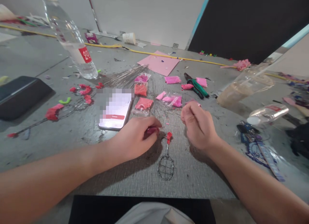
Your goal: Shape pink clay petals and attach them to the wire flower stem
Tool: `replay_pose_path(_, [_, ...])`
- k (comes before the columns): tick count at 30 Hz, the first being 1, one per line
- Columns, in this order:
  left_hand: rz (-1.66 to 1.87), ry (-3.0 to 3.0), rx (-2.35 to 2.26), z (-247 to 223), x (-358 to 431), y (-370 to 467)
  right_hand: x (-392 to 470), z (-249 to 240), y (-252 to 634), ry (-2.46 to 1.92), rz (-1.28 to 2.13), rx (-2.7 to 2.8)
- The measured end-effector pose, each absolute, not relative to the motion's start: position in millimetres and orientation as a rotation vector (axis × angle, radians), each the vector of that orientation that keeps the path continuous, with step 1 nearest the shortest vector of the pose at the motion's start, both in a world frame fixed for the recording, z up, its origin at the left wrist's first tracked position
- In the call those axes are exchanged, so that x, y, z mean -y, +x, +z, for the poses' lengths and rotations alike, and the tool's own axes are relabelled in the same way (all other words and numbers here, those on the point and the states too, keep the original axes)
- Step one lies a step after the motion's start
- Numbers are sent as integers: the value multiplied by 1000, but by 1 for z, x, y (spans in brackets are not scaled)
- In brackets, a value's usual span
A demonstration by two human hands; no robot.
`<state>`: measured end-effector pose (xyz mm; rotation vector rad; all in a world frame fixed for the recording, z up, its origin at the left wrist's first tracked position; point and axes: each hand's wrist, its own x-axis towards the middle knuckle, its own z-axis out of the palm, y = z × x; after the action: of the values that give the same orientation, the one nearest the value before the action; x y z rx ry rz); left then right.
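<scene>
A small wire racket with a red clay piece on its handle end lies on the grey table between my hands. My left hand, left of it, is curled round a lump of dark red clay that shows between thumb and fingers. To the right, my right hand is closed, and what its fingers hold, if anything, is hidden. Beyond my hands lie a bag of coral clay, a bag of orange clay and a bag of pink clay.
A lit phone lies beyond my left hand. Green-handled pliers, a wire bundle and pink paper are farther back. Bottles stand at left and lie at right; a tilted cup is nearby.
</scene>
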<state>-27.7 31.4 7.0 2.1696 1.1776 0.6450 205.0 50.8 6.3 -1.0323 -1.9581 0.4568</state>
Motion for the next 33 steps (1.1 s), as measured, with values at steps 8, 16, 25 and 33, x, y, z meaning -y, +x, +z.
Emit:
replay_pose_path(8, [514, 2618, -1010, -10, -48, -36, -49, 7, 203, -1061, 479, 1944])
replay_pose_path(16, [424, 2771, -1241, -8, -60, -47, -50, 4, 207, -1137, 569, 1996])
replay_pose_path(25, [360, 2693, -1286, 1, -45, -40, -47, 8, 203, -1153, 530, 1907])
replay_pose_path(33, [396, 2742, -1284, 0, -50, -44, -50, 2, 205, -1075, 469, 2017])
